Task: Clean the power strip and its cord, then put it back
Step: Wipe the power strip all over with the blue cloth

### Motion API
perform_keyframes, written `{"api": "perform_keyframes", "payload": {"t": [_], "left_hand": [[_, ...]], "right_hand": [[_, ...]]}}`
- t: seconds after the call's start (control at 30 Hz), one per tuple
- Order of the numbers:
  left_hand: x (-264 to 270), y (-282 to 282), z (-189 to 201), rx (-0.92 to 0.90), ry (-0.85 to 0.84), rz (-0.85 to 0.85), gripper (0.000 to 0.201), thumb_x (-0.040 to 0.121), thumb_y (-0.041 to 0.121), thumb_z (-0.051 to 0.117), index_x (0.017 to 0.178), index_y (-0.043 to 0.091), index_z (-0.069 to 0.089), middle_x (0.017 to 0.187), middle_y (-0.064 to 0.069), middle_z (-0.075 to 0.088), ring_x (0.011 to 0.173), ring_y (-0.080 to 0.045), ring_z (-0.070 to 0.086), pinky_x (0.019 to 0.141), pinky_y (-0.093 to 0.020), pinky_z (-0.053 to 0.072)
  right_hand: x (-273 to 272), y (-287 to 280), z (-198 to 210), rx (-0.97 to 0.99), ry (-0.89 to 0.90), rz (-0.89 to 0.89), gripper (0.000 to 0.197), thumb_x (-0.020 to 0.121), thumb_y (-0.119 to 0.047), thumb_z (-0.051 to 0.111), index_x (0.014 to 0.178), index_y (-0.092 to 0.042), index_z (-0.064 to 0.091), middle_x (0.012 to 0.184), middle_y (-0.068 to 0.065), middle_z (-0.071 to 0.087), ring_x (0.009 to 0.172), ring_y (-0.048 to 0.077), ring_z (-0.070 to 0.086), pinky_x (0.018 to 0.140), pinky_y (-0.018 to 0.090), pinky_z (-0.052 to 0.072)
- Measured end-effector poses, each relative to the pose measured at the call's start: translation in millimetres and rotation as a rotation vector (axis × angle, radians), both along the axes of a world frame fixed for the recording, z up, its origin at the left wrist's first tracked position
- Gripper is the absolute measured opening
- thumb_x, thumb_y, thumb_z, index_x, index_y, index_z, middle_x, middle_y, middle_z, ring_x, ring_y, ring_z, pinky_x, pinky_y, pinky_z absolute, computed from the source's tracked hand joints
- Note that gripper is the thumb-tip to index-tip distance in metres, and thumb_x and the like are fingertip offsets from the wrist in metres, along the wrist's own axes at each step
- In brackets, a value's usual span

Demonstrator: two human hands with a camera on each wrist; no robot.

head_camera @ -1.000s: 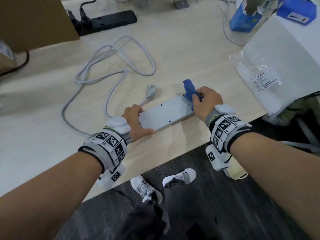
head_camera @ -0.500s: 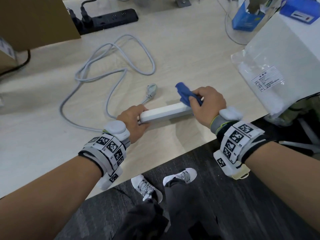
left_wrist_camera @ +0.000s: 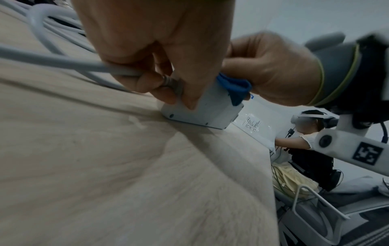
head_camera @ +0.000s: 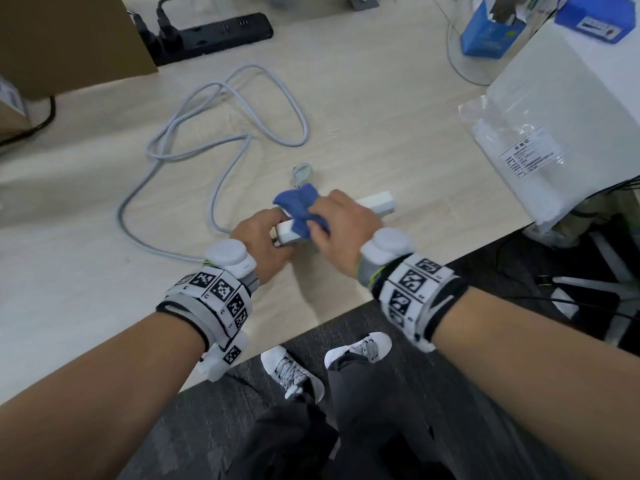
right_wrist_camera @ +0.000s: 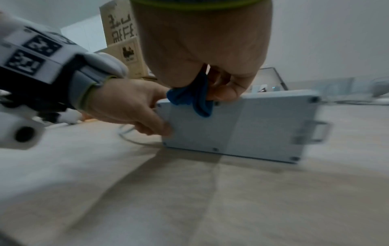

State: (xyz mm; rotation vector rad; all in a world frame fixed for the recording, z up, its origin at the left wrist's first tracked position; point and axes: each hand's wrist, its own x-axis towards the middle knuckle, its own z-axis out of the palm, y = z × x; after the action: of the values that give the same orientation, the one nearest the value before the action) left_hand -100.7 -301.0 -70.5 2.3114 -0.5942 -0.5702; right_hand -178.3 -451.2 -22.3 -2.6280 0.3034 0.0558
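The white power strip (head_camera: 375, 201) stands on its long edge on the pale wooden table (head_camera: 381, 109), its grey back (right_wrist_camera: 242, 126) facing me. My left hand (head_camera: 258, 239) grips its left end where the cord enters (left_wrist_camera: 168, 81). My right hand (head_camera: 341, 225) holds a blue cloth (head_camera: 299, 209) and presses it on the strip's upper edge near the left end (right_wrist_camera: 189, 99). The grey cord (head_camera: 221, 133) loops over the table behind, with its plug (head_camera: 302, 173) just beyond the cloth.
A black power strip (head_camera: 214, 31) with plugs lies at the back beside a cardboard box (head_camera: 65, 43). A white bagged box (head_camera: 568, 133) and blue cartons (head_camera: 488, 32) stand at the right. The table's front edge (head_camera: 346, 315) runs just below my wrists.
The strip was tipped from lying back-up onto its long edge. My right hand then slid the cloth from the strip's right end along it to the left end, beside my left hand.
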Motion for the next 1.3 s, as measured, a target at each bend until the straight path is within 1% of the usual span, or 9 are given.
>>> {"api": "perform_keyframes", "payload": {"t": [0.1, 0.23, 0.37, 0.47, 0.6, 0.7, 0.77, 0.9, 1.3], "left_hand": [[-2, 1, 0, -0.052, -0.041, -0.023, 0.025, 0.072, 0.018, 0.072, 0.093, 0.026, 0.062, 0.092, 0.003, 0.061, 0.077, -0.025, 0.059, 0.070, -0.035, 0.050], [-4, 2, -2, -0.024, -0.076, -0.061, 0.024, 0.077, 0.021, 0.071, 0.097, 0.028, 0.060, 0.097, 0.004, 0.061, 0.080, -0.021, 0.058, 0.072, -0.033, 0.048], [-7, 5, -4, -0.049, -0.252, -0.171, 0.022, 0.078, 0.017, 0.070, 0.099, 0.017, 0.061, 0.098, 0.000, 0.061, 0.075, -0.027, 0.060, 0.061, -0.030, 0.045], [-12, 8, -5, -0.025, -0.297, -0.227, 0.038, 0.074, 0.018, 0.076, 0.106, 0.013, 0.057, 0.111, -0.006, 0.056, 0.075, -0.031, 0.061, 0.058, -0.029, 0.044], [-23, 17, -1, 0.007, -0.168, -0.201, 0.076, 0.071, 0.051, 0.073, 0.133, 0.017, 0.043, 0.130, -0.004, 0.051, 0.090, -0.021, 0.060, 0.078, -0.029, 0.048], [-23, 17, -1, 0.069, -0.031, -0.166, 0.090, 0.071, 0.056, 0.071, 0.144, 0.021, 0.031, 0.139, -0.005, 0.045, 0.117, -0.024, 0.053, 0.098, -0.037, 0.045], [-21, 13, -1, 0.152, -0.014, -0.191, 0.100, 0.068, 0.058, 0.072, 0.147, 0.020, 0.023, 0.143, -0.006, 0.038, 0.126, -0.024, 0.044, 0.103, -0.037, 0.040], [-18, 4, -2, 0.240, -0.062, -0.186, 0.105, 0.066, 0.050, 0.077, 0.147, 0.015, 0.020, 0.140, -0.004, 0.026, 0.118, -0.023, 0.045, 0.095, -0.035, 0.044], [-8, 18, -14, 0.163, -0.114, -0.171, 0.093, 0.058, 0.058, 0.079, 0.132, 0.018, 0.041, 0.120, 0.002, 0.041, 0.098, -0.014, 0.050, 0.084, -0.031, 0.047]], "right_hand": [[-18, -56, 4, -0.064, 0.034, -0.150, 0.022, 0.094, -0.029, 0.050, 0.107, -0.014, 0.058, 0.105, 0.009, 0.053, 0.084, 0.031, 0.056, 0.068, 0.033, 0.042], [-27, -107, 5, -0.135, 0.158, -0.308, 0.020, 0.094, -0.029, 0.049, 0.086, -0.011, 0.057, 0.084, 0.006, 0.054, 0.075, 0.032, 0.056, 0.063, 0.035, 0.046], [-26, -102, -6, -0.028, 0.056, -0.384, 0.016, 0.092, -0.031, 0.051, 0.086, -0.017, 0.057, 0.079, 0.002, 0.057, 0.068, 0.026, 0.052, 0.060, 0.029, 0.039], [-25, -89, -14, 0.040, 0.021, -0.456, 0.019, 0.095, -0.030, 0.048, 0.090, -0.014, 0.057, 0.078, 0.003, 0.057, 0.064, 0.023, 0.049, 0.058, 0.027, 0.035], [-23, -85, -17, 0.053, 0.025, -0.487, 0.022, 0.097, -0.028, 0.045, 0.095, -0.010, 0.058, 0.082, 0.004, 0.057, 0.066, 0.023, 0.049, 0.058, 0.026, 0.032], [-25, -85, -18, 0.047, 0.041, -0.454, 0.021, 0.096, -0.027, 0.046, 0.096, -0.011, 0.059, 0.087, 0.005, 0.059, 0.070, 0.024, 0.051, 0.060, 0.027, 0.035], [-28, -85, -19, 0.024, 0.049, -0.419, 0.020, 0.095, -0.027, 0.048, 0.097, -0.011, 0.059, 0.093, 0.006, 0.059, 0.073, 0.025, 0.051, 0.062, 0.029, 0.037], [-30, -91, -23, -0.032, 0.045, -0.399, 0.019, 0.094, -0.030, 0.049, 0.098, -0.015, 0.060, 0.100, 0.006, 0.058, 0.078, 0.022, 0.051, 0.066, 0.029, 0.038], [-1, -56, -35, -0.001, 0.124, -0.329, 0.022, 0.093, -0.026, 0.048, 0.109, -0.012, 0.054, 0.110, 0.009, 0.055, 0.091, 0.031, 0.058, 0.072, 0.033, 0.043]]}}
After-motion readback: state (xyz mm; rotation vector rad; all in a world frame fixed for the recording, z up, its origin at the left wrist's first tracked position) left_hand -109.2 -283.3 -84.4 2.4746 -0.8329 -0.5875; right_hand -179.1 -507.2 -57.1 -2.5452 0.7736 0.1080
